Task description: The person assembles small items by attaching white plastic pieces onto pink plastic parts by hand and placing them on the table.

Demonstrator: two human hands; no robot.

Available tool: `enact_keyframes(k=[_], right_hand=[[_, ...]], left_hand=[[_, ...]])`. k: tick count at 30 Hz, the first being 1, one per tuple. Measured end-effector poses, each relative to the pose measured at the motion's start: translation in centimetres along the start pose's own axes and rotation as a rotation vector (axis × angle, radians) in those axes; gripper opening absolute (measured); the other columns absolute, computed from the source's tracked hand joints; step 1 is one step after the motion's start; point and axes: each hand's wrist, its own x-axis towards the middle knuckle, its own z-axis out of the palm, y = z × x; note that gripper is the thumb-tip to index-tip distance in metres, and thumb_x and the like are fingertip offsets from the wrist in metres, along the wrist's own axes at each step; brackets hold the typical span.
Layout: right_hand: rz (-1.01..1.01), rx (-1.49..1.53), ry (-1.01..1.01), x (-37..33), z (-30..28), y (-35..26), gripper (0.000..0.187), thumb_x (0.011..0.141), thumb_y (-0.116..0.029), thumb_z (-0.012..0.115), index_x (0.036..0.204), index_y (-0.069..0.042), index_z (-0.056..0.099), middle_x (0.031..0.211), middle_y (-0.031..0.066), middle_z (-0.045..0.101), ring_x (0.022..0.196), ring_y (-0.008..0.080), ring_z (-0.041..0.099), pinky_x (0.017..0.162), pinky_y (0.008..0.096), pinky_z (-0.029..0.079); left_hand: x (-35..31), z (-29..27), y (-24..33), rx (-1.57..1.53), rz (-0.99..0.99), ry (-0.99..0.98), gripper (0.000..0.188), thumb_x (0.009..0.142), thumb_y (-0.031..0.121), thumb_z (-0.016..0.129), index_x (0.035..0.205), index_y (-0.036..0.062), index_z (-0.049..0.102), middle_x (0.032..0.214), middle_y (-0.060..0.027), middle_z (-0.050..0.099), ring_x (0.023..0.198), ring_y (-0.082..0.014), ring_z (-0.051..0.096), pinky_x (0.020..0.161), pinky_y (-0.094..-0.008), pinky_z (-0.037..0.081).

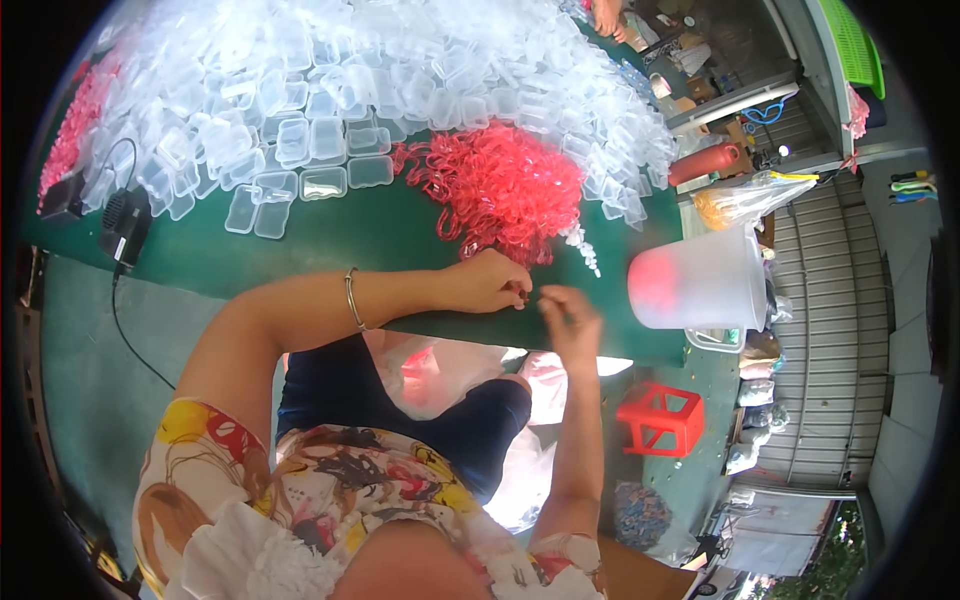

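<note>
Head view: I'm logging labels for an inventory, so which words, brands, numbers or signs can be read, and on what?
None can be read.
Pale label on the black device: too small to read.
Pile of red pieces: no text I can make out.

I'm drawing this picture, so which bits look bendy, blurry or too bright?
In the head view, the grey ribbed metal wall bends near the right edge; in the head view, the person's bare right hand looks blurry; in the head view, the big heap of clear rectangular plastic boxes looks washed out toward the top.
</note>
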Motion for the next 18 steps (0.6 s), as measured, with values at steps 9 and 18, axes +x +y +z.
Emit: enact_keyframes(k=[9,18], right_hand=[[0.091,-0.718,0.266,2.4,-3.8,11.9,0.011,0.078,-0.007,0.061,0.088,-0.002,0.065,0.081,0.0138,0.062,0.076,0.0289,0.059,0.066,0.036,0.048],[0.12,-0.381,0.267,-1.3,-1.7,3.8,0.009,0.08,-0.002,0.06,0.087,0.0,0.065,0.081,0.0141,0.065,0.072,0.0238,0.064,0.066,0.0322,0.05]], left_hand=[[0.1,0.6,-0.1,-0.037,0.072,-0.001,0.021,0.076,0.009,0.067,0.094,-0.0002,0.062,0.075,-0.0125,0.064,0.068,-0.0215,0.063,0.064,-0.0321,0.049],[0.2,0.4,-0.3,-0.012,0.108,0.01,0.021,0.075,0.01,0.067,0.093,-0.0002,0.062,0.075,-0.0137,0.063,0.067,-0.0226,0.062,0.063,-0.0326,0.048]])
